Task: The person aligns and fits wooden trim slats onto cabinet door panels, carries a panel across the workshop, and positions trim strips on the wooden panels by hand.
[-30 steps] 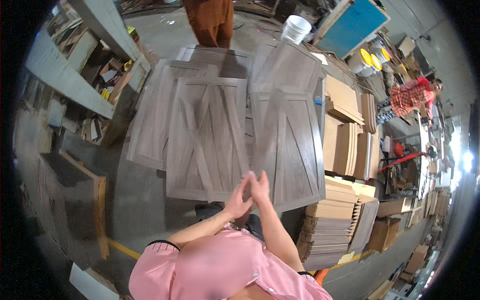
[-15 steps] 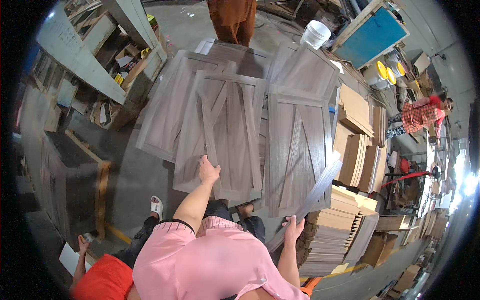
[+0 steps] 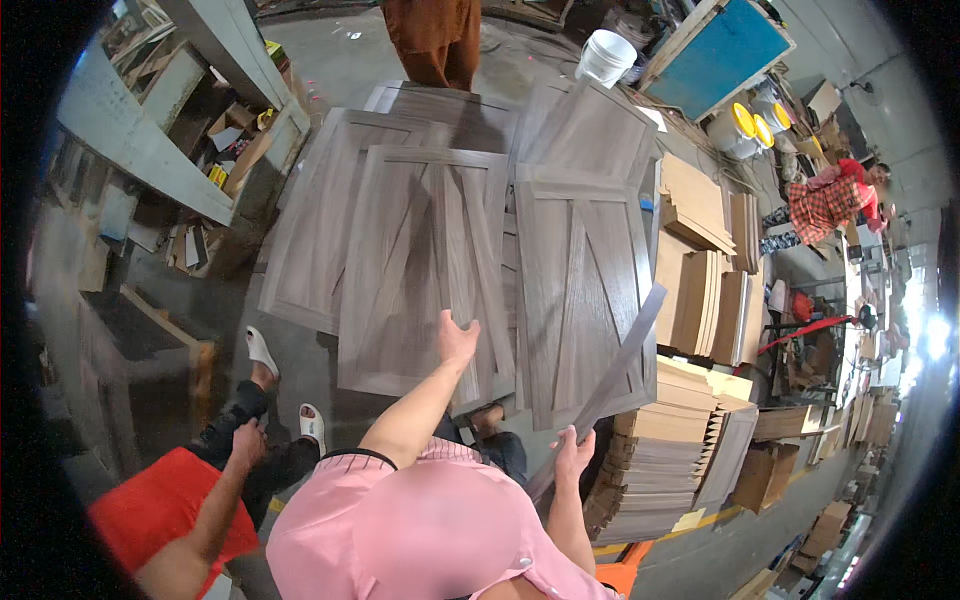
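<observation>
My left hand (image 3: 458, 340) grips a grey wood-grain strip (image 3: 448, 250) that runs lengthwise over a grey door panel (image 3: 400, 350). The panel has a raised frame and slanted strips on its face. My right hand (image 3: 573, 455) is closed around another long grey strip (image 3: 625, 355), held at a slant. That strip's upper part crosses in front of a second door panel (image 3: 540, 300) with a similar slanted pattern. More grey panels (image 3: 320, 220) lie beneath and behind these two. Part of each strip is hidden by the hand holding it.
Stacks of brown boards (image 3: 690, 280) and grey-edged pieces (image 3: 645, 480) stand at the right. A person in red (image 3: 180, 500) is close at the lower left; one in brown (image 3: 435, 40) stands beyond the panels. A white bucket (image 3: 606, 58) is at the back.
My left hand and its strip have shifted right across the panel. The right-hand strip has tilted slightly more upright. The person in red has come closer on my left.
</observation>
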`<state>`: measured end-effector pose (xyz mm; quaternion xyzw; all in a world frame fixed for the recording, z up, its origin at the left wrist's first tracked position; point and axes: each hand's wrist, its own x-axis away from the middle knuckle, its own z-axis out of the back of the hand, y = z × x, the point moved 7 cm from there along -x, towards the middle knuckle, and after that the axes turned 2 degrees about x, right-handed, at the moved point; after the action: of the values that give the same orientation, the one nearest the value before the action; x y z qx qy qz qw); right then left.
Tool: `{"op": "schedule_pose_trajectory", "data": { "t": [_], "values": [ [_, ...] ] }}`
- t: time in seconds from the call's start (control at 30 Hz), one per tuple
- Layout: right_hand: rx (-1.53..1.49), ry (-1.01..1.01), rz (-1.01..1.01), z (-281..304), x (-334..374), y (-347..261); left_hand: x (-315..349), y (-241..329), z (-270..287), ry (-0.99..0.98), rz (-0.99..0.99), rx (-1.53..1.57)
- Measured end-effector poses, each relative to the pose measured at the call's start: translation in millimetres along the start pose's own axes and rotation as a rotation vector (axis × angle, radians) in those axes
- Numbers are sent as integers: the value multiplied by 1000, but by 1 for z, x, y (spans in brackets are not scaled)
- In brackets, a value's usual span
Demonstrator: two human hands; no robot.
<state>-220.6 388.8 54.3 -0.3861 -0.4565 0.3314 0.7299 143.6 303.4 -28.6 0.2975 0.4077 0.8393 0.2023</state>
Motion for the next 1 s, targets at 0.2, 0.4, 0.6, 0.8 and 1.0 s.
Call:
{"op": "schedule_pose_trajectory", "data": {
  "t": [0.2, 0.4, 0.6, 0.8, 1.0],
  "values": [
    [68, 18, -22, 6, 16, -8, 5, 1, -55, -45, 73, 24],
    [20, 100, -33, 25, 25, 0, -2, 8, -75, -81, 225, -271],
    [33, 90, -87, 34, 31, 6, -12, 20, -70, -161, 270, -357],
    [2, 71, -53, 22, 32, -4, -19, 7, -48, -118, 177, -265],
    [90, -61, -33, -7, 21, -13, -6, -33, -11, -185, 154, 68]
  ]
}}
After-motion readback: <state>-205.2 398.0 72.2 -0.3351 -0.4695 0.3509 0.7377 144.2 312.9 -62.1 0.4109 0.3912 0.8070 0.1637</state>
